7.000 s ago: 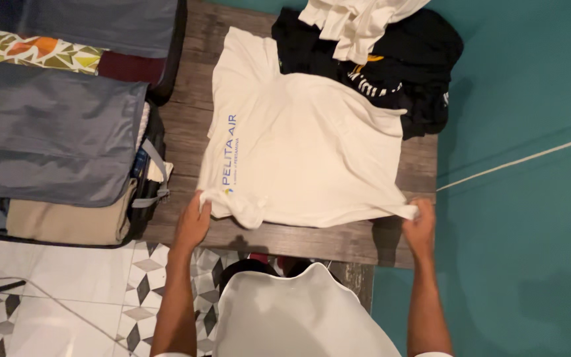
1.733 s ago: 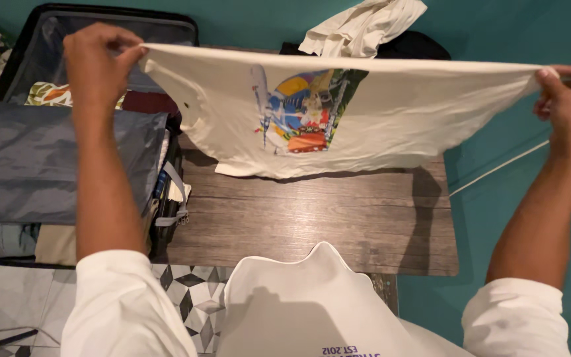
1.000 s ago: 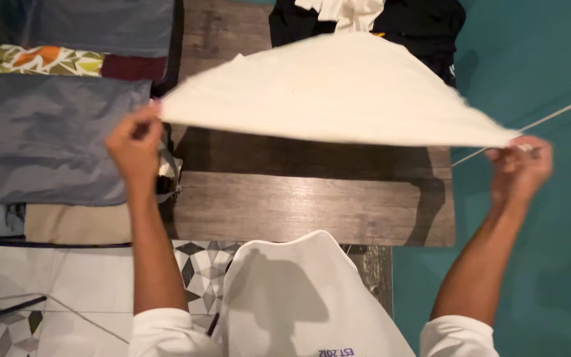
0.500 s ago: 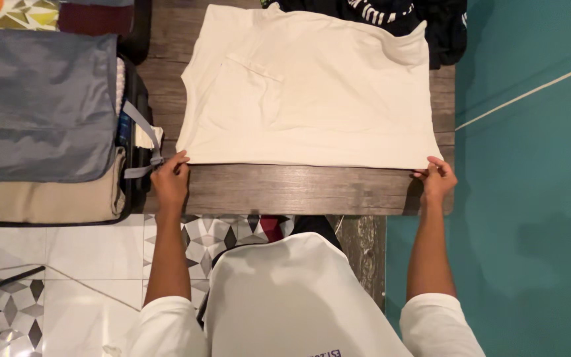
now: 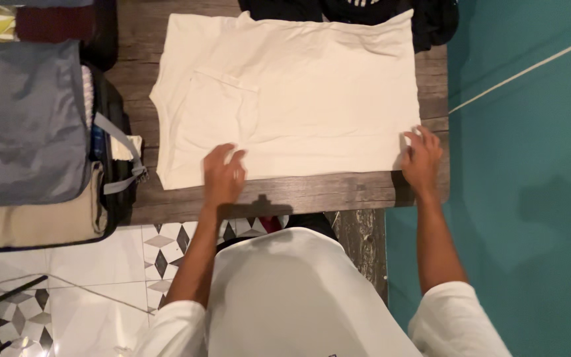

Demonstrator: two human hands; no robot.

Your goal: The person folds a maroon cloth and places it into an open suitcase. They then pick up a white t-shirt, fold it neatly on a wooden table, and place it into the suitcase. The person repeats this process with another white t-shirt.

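A cream T-shirt (image 5: 299, 92) lies spread flat, plain side up, on a dark wooden table (image 5: 338, 190). My left hand (image 5: 223, 176) rests at the shirt's near hem, fingers spread and holding nothing. At the shirt's right near corner my right hand (image 5: 420, 160) lies with its fingers on the cloth edge, and I cannot see a pinch.
An open suitcase (image 5: 28, 125) with grey liner, folded clothes and a strap sits to the left. Dark clothes (image 5: 365, 12) are piled at the table's far edge. A teal wall with a white cord (image 5: 523, 69) is on the right, patterned floor tiles (image 5: 54, 291) below.
The shirt was lifted, flipped and laid flat on the table. Since half a second ago my left hand let go of the left corner and moved right along the hem.
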